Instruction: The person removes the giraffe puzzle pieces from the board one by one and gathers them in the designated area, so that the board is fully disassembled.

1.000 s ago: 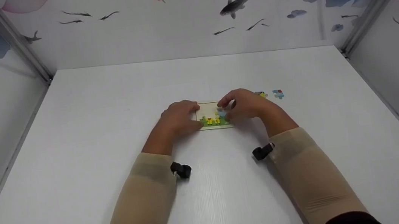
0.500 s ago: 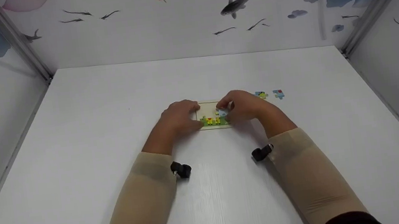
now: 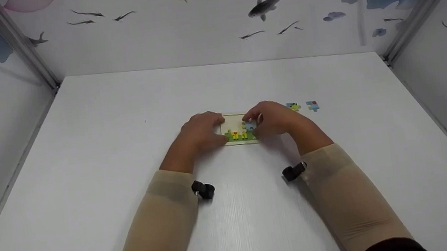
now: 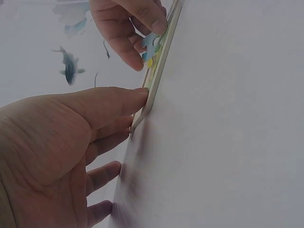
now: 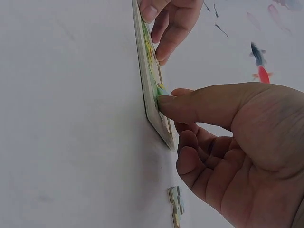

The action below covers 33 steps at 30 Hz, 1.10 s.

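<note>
A small wooden jigsaw board [image 3: 231,121] lies on the white table. Green and yellow puzzle pieces [image 3: 240,136] fill its near row, while bare wood shows in the upper left part. My left hand [image 3: 200,130] grips the board's left side, thumb on the near corner and forefinger at the far one. At the right side, my right hand [image 3: 274,117] pinches a light blue puzzle piece [image 4: 150,46] between thumb and forefinger. That piece stands slightly tilted over the board in the left wrist view. The right thumb partly hides it in the right wrist view.
Two loose puzzle pieces lie right of the board, a blue and yellow piece [image 3: 294,106] and a blue piece with a red spot [image 3: 313,106]. Printed panels [image 3: 195,31] stand at the back and on both sides of the table [image 3: 118,100].
My right hand has shifted very slightly left, with the blue piece now showing more plainly over the board. The left hand stays at the board's left side.
</note>
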Each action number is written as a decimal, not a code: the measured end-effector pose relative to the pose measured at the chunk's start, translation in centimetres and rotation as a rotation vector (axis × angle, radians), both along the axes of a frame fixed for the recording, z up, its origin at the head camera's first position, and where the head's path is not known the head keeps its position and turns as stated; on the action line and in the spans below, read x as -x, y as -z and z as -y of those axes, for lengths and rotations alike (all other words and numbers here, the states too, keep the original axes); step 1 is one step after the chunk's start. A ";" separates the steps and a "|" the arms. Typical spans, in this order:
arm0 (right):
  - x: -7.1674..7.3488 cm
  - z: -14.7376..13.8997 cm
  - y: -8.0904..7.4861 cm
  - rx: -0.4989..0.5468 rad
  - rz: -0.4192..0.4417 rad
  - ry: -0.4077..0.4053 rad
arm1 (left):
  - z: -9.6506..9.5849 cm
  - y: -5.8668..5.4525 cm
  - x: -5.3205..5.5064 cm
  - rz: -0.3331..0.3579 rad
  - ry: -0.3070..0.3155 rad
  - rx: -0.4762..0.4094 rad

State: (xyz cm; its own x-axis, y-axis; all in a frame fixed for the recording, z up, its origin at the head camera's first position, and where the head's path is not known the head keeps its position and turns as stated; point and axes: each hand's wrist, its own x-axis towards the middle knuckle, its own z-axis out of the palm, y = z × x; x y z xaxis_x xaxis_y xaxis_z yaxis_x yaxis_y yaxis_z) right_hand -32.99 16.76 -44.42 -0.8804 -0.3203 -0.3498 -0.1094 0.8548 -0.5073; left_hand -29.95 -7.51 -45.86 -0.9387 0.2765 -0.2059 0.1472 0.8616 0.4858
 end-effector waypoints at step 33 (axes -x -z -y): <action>0.4 -10.9 -3.3 0.039 -0.028 0.199 | 0.0 0.1 0.0 0.005 -0.012 0.008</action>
State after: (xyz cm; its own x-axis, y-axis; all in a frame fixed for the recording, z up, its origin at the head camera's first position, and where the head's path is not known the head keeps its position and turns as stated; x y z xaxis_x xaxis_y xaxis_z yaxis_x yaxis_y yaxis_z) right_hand -33.43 27.67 -41.13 -0.9369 -0.1520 -0.3148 0.0450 0.8406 -0.5398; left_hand -29.93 -7.48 -45.94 -0.9410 0.2634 -0.2126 0.1344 0.8672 0.4794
